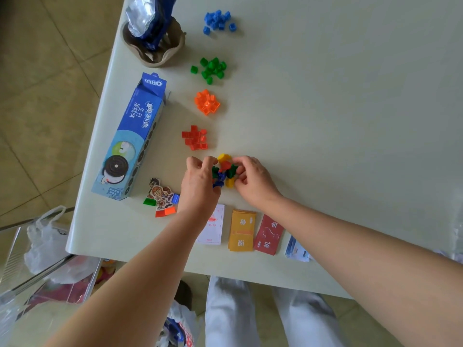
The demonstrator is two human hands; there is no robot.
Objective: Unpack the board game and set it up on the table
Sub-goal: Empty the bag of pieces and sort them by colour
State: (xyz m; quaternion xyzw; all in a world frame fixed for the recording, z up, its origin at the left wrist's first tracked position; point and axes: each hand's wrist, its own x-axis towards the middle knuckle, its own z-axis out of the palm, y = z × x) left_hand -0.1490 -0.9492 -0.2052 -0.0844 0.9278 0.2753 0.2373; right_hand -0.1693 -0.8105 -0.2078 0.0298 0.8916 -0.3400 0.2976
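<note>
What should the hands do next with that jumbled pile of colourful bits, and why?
Probably pick one colour out of the mixed pile and set it apart. The left hand and right hand curl round that pile, where yellow, red, green and blue pieces are jumbled, while the blue pile, green pile, orange pile and red pile already lie sorted in a row.

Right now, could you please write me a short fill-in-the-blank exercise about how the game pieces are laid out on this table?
1. The farthest pile of pieces is ____.
2. The ____ pile lies between the green pile and the red pile.
3. Between the white deck and the red deck lies the ____ deck.
4. The left hand and right hand curl around the mixed pieces, beside the ____ pile.

Missing words: blue; orange; yellow; red.
</note>
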